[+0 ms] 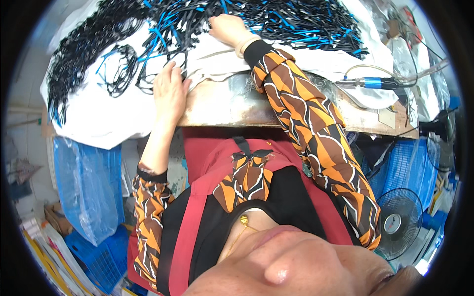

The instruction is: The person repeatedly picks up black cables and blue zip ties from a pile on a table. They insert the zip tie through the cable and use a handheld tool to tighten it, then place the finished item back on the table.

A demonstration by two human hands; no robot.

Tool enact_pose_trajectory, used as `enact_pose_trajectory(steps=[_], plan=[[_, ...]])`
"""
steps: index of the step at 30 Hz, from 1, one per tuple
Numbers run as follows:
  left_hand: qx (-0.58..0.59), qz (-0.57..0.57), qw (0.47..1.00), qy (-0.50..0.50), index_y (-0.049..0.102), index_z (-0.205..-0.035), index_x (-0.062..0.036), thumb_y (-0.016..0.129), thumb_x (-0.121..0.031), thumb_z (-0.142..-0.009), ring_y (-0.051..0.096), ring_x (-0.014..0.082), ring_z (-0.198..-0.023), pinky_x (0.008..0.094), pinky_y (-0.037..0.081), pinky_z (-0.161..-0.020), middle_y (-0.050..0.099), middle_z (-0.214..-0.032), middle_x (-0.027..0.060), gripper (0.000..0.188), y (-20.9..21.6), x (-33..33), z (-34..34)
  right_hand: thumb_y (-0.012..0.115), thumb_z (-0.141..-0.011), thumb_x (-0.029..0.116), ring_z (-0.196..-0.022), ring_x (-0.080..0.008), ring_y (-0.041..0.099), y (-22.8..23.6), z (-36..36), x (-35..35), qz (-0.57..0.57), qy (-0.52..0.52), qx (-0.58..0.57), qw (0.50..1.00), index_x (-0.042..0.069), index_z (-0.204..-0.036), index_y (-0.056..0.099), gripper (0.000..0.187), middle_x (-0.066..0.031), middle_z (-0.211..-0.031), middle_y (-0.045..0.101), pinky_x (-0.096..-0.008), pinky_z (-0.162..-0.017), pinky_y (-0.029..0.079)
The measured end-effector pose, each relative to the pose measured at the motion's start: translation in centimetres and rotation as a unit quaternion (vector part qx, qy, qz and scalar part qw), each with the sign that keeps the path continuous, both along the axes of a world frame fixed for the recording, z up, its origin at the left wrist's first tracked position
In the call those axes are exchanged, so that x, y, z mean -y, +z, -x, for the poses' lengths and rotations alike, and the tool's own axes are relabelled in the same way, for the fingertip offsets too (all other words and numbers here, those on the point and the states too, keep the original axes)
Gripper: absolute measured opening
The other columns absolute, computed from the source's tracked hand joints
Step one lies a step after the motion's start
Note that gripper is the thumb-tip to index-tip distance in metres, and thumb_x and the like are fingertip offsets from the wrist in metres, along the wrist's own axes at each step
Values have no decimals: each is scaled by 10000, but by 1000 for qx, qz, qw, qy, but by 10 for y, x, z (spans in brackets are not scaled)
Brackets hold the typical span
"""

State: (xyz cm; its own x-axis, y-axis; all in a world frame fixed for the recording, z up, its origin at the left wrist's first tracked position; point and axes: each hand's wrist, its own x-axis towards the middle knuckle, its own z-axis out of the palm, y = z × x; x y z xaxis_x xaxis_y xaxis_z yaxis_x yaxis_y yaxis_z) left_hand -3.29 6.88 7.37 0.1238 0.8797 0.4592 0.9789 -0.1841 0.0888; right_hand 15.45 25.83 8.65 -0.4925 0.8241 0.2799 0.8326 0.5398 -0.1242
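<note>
A large heap of thin black and blue strips (296, 24) spreads over a white cloth (94, 116) on the workbench. My right hand (229, 30) reaches into the heap's near edge, its fingers curled round some black strips there. Closer to me, my left hand (169, 93) rests at the cloth with its fingers stretched forward and the thumb apart. Its fingertips touch a few looped black strips (145, 83). Left of that hand lies a separate coil of black strips (118, 71) with a little blue in it.
The bench edge (227, 121) runs in front of my body. A blue-banded tool (373, 83) with a hose lies at the right. Blue crates (101, 256) stand below left, a plastic-covered blue bin (89, 182) above them. A fan (400, 224) is at lower right.
</note>
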Motion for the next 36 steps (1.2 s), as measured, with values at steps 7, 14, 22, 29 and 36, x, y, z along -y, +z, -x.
enact_pose_trajectory(steps=[7, 14, 22, 29, 36], plan=[[-65, -144, 986, -57, 501, -1393, -114, 813, -251, -810, 559, 298, -1174, 432, 415, -1011, 564, -1352, 129, 675, 5, -14, 23, 628, -930, 173, -814, -363, 706, 29, -59, 16, -39, 2, -84, 996, 49, -1194, 536, 305, -161, -837, 714, -468, -669, 547], [-70, 163, 982, 65, 630, -1203, -47, 749, -424, -854, 675, 291, -840, 380, 524, -744, 686, -1037, 126, 527, 45, -24, 9, 559, -934, 126, -915, -347, 703, 51, -166, 32, -156, -77, -211, 962, 109, -1171, 629, 247, -150, -1058, 695, -456, -761, 583], [-37, -44, 963, -262, 615, -1233, -65, 640, -436, -934, 644, 300, -1071, 426, 502, -901, 656, -1171, 121, 477, 88, -144, -111, 628, -913, 192, -833, -347, 706, 19, -224, -4, -74, -152, 24, 985, 79, -969, 690, 140, -129, -919, 694, -456, -685, 563], [-83, 5, 987, -134, 745, -1039, -158, 612, -312, -952, 644, 315, -1051, 479, 524, -853, 679, -1093, 88, 222, 43, -292, -205, 627, -963, 244, -824, -314, 701, 83, -215, 35, -149, -134, -253, 946, 137, -1168, 669, 235, -92, -936, 723, -417, -690, 552], [169, -187, 950, -188, 660, -1182, -71, 534, -243, -985, 666, 388, -925, 442, 507, -878, 685, -1050, 217, 291, 151, -367, -168, 609, -929, -6, -738, -125, 673, 73, -202, 151, 80, 48, -495, 864, 99, -1413, 545, 500, -101, -963, 698, -270, -684, 530]])
